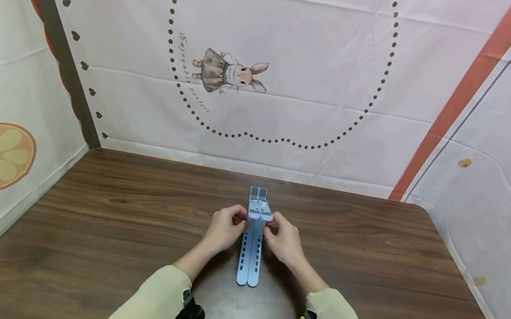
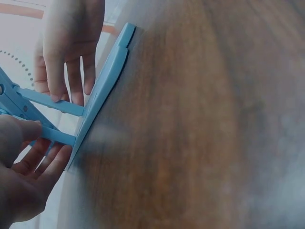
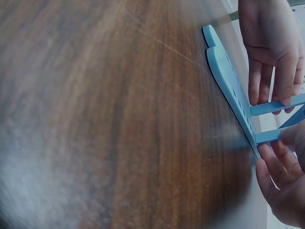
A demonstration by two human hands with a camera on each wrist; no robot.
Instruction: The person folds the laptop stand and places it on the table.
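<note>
A light blue folding stand [image 1: 252, 250] is on the wooden table, its two slotted base bars lying side by side and pointing towards me. From its far part, struts and a hinged upper part rise off the base. My left hand [image 1: 224, 228] pinches the left strut [image 2: 57, 135] between thumb and fingers. On the other side, my right hand [image 1: 286, 239] pinches the right strut [image 3: 269, 137] the same way. Both struts stand up from the base in the wrist views, and the fingers sit close to where they meet it.
The brown wooden table [image 1: 120, 227] extends around the stand. A printed white cloth [image 1: 306, 48] hangs behind it, and further cloth walls flank both sides. Black cameras [image 1: 193, 317] are strapped at both wrists, over cream sleeves.
</note>
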